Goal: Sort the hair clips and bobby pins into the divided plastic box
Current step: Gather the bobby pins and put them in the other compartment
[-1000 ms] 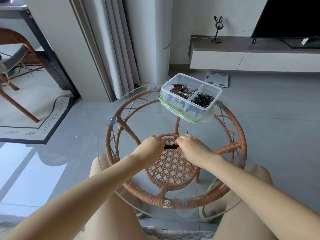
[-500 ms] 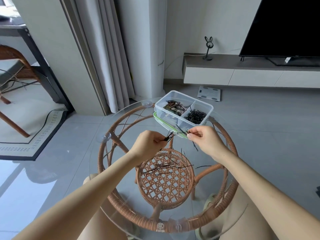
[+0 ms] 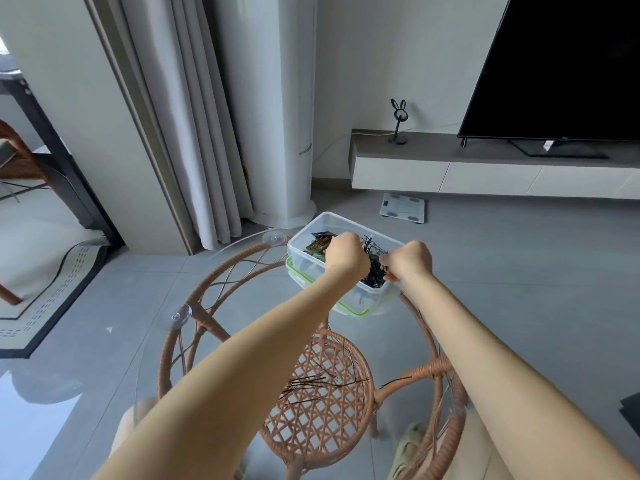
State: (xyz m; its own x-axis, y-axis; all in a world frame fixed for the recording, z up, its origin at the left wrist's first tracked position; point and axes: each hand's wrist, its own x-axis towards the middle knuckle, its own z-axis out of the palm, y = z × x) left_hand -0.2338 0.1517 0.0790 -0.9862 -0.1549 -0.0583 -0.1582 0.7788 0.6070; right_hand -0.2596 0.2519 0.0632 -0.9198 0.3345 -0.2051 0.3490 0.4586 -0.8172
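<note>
The clear divided plastic box [image 3: 304,241] stands on its green-rimmed lid at the far edge of the round glass table. Brown hair clips [image 3: 317,245] lie in its left compartment, a heap of black bobby pins [image 3: 374,274] in its right one. My left hand [image 3: 346,256] and my right hand [image 3: 408,259] are both closed over the right compartment, each pinching black bobby pins that stick up between them. Several loose bobby pins [image 3: 313,384] remain on the glass nearer to me.
The glass top [image 3: 145,351] rests on a rattan frame [image 3: 207,292] with suction cups at its rim. Beyond the table are a curtain [image 3: 194,116], a bathroom scale [image 3: 401,207] on the floor, and a low TV cabinet [image 3: 485,168] at the right.
Both hands lifted a bunch of bobby pins from the middle of the table and carried it forward to above the box's right compartment. My view tilted upward.
</note>
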